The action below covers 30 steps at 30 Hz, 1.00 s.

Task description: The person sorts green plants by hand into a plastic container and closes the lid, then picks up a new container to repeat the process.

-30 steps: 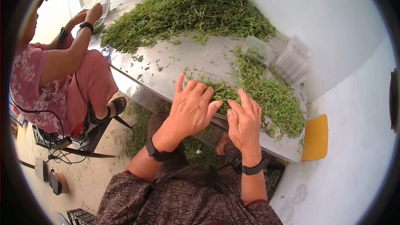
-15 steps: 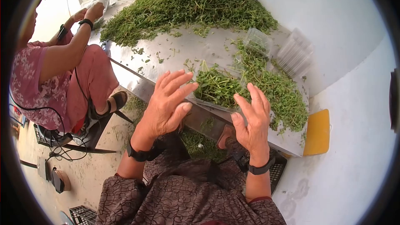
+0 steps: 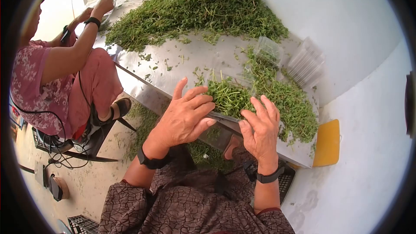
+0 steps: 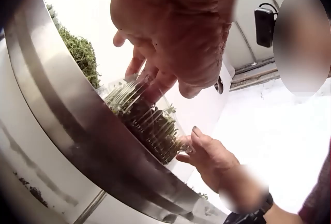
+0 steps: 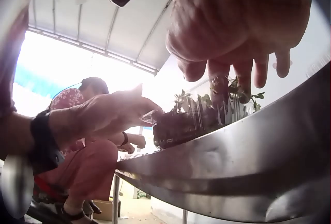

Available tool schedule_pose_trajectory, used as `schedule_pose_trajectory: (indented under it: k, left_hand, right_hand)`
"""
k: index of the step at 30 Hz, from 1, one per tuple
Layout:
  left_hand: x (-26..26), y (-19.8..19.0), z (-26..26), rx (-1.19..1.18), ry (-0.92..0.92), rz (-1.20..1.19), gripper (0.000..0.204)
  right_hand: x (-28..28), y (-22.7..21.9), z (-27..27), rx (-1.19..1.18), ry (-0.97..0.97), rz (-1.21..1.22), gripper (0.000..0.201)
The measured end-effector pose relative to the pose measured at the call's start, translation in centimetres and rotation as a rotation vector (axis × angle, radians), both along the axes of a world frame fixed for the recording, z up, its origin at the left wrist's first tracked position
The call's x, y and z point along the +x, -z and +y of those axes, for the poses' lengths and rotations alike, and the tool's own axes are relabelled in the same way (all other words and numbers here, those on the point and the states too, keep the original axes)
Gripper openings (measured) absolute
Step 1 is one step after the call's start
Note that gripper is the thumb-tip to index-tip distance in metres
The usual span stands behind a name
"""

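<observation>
A clear plastic box (image 4: 150, 125) filled with green leafy stems (image 3: 227, 96) stands at the near edge of the metal table. My left hand (image 3: 184, 115) touches its left end, fingers spread and loosely bent. At the right end, my right hand (image 3: 261, 132) rests its fingertips on the box, fingers relaxed. In the left wrist view the left hand (image 4: 173, 32) is over the box and the right hand (image 4: 209, 159) is beyond it. The right wrist view shows stems poking above the box's wall (image 5: 181, 128).
A large heap of greens (image 3: 208, 8) covers the back of the table (image 3: 173, 56). Loose greens (image 3: 290, 112), an empty clear box (image 3: 268, 51) and stacked clear boxes (image 3: 305, 63) are at the right. Another person (image 3: 65, 73) sits at the left. A yellow board (image 3: 327, 143) leans by the wall.
Both hands were over the greens, then lifted apart. Now they have come back in to the two ends of the box, whose greens show between them.
</observation>
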<state>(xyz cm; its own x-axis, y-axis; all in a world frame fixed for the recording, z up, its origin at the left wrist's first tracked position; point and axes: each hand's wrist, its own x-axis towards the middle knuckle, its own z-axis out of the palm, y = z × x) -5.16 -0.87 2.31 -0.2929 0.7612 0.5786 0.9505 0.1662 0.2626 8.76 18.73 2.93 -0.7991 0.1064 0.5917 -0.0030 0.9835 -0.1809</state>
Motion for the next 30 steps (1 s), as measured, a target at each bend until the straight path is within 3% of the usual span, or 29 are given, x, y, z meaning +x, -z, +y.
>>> schedule_pose_trajectory:
  k: [11, 14, 20, 26, 30]
  left_hand:
    - [-2.5, -0.8, 1.5, 0.076, -0.082, -0.035, 0.048]
    - [-3.4, -0.7, 2.2, 0.076, -0.090, -0.333, 0.051]
    - [-3.8, -0.9, 3.3, 0.109, 0.039, -0.501, 0.049]
    - [-4.1, 0.0, 3.7, 0.058, 0.033, -0.281, 0.044]
    - [-3.8, -0.1, 3.9, 0.055, 0.046, -0.317, 0.042]
  right_hand:
    - [-0.8, -0.2, 1.7, -0.204, 0.043, 0.131, 0.047]
    - [-1.8, 0.0, 2.6, -0.457, 0.021, 0.095, 0.050]
    - [-3.2, -0.5, 2.4, -0.660, -0.015, 0.001, 0.048]
    - [-3.7, 0.3, 2.8, -0.534, -0.085, 0.018, 0.047]
    - [-3.7, 0.6, 3.0, -0.428, -0.090, 0.024, 0.045]
